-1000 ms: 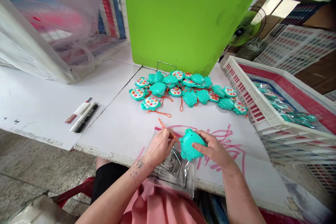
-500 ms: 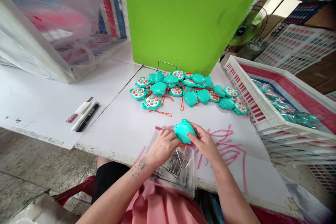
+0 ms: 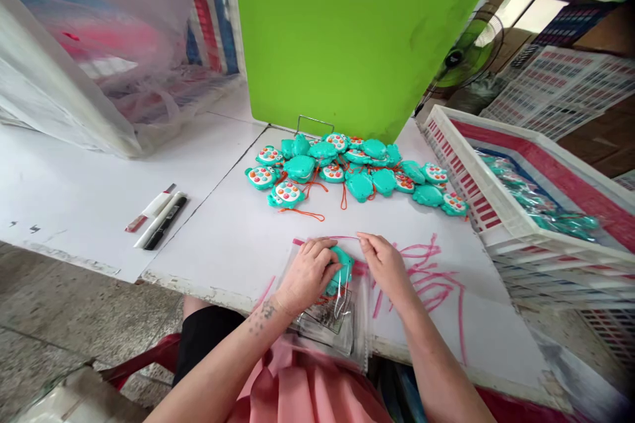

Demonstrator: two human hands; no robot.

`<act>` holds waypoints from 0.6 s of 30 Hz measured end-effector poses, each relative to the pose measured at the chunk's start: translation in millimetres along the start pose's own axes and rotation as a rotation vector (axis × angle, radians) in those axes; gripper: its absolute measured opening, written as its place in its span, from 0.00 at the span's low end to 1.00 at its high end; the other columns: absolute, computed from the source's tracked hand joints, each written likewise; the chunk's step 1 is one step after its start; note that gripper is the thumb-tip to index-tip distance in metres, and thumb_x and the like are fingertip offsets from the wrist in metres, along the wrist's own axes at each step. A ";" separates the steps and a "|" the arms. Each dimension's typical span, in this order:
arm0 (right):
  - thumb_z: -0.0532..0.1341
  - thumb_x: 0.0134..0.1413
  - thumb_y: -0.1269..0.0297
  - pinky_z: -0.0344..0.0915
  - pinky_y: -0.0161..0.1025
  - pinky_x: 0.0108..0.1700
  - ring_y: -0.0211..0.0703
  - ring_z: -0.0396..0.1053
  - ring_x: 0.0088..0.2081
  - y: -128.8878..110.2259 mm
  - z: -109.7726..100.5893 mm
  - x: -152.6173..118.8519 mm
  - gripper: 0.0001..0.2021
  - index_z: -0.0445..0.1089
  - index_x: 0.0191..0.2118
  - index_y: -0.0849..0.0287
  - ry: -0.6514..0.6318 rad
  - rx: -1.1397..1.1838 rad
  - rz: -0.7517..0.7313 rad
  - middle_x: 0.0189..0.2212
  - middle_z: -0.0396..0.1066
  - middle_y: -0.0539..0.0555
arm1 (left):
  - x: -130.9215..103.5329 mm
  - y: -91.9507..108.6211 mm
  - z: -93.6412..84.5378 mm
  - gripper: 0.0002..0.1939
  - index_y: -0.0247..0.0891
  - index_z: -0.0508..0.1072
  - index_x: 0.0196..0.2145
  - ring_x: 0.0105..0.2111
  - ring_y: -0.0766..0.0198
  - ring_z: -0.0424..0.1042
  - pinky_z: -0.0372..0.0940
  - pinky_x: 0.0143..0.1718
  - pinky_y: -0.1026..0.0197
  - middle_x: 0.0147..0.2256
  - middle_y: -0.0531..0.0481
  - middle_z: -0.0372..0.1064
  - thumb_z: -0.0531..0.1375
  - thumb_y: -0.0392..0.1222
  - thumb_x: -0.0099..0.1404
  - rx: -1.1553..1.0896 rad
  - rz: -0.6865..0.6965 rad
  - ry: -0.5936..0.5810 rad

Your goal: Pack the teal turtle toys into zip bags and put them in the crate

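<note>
Well, in my head view the left hand (image 3: 308,272) lies over one side of a teal toy (image 3: 342,271), which sits in the upper part of a clear bag (image 3: 342,337) on the counter (image 3: 223,231); whether it grips or merely touches, I cannot tell. I see the right hand (image 3: 381,261) off the toy, fingers bent, possibly pinching something; beyond both lies a heap of similar toys (image 3: 300,168)
</note>
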State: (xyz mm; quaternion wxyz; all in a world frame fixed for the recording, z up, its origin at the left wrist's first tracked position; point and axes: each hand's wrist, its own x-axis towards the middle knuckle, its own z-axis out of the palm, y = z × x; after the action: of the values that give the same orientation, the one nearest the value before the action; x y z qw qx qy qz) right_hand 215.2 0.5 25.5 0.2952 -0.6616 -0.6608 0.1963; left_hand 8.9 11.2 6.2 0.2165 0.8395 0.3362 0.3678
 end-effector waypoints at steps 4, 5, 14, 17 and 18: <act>0.49 0.64 0.47 0.67 0.43 0.44 0.49 0.73 0.40 4.4 -7.2 -14.5 0.24 0.71 0.52 0.58 -0.145 0.067 0.139 0.38 0.76 0.57 | 1.1 -1.7 0.5 0.04 0.39 0.68 0.38 0.56 0.56 0.64 0.62 0.56 0.47 0.52 0.43 0.68 0.55 0.40 0.70 -0.024 -0.053 -0.010; 0.49 0.64 0.48 0.67 0.42 0.42 0.48 0.73 0.39 2.8 -5.6 -18.0 0.24 0.70 0.54 0.59 -0.176 0.112 0.137 0.37 0.76 0.56 | 1.3 -2.0 0.4 0.04 0.39 0.68 0.38 0.56 0.56 0.63 0.61 0.57 0.47 0.52 0.43 0.68 0.55 0.40 0.70 -0.030 -0.063 -0.017; 0.49 0.63 0.63 0.58 0.36 0.27 0.39 0.63 0.21 -19.1 12.9 -26.9 0.22 0.66 0.59 0.55 -0.054 0.112 0.102 0.19 0.65 0.47 | 10.2 4.6 -14.5 0.05 0.38 0.68 0.35 0.42 0.58 0.69 0.63 0.48 0.52 0.38 0.47 0.72 0.55 0.39 0.69 0.015 -0.142 -0.138; 0.49 0.65 0.60 0.57 0.36 0.25 0.39 0.60 0.20 -24.1 14.0 -27.6 0.21 0.65 0.60 0.57 0.064 0.186 0.067 0.20 0.65 0.47 | 11.6 13.5 -22.5 0.07 0.38 0.69 0.34 0.36 0.60 0.68 0.63 0.44 0.55 0.31 0.50 0.70 0.54 0.39 0.70 -0.016 -0.130 -0.189; 0.49 0.65 0.59 0.59 0.36 0.26 0.39 0.61 0.21 -25.8 14.4 -27.8 0.21 0.65 0.60 0.57 0.092 0.243 0.058 0.22 0.67 0.49 | 10.8 16.0 -24.0 0.07 0.38 0.69 0.34 0.38 0.60 0.68 0.63 0.45 0.55 0.33 0.50 0.71 0.54 0.40 0.70 -0.037 -0.123 -0.159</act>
State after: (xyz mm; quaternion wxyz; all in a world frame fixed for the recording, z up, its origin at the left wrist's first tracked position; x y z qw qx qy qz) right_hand 184.9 -26.4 27.9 0.3974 -0.6480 -0.5985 0.2528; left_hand 2.5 10.9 36.4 0.2801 0.8396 0.3621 0.2923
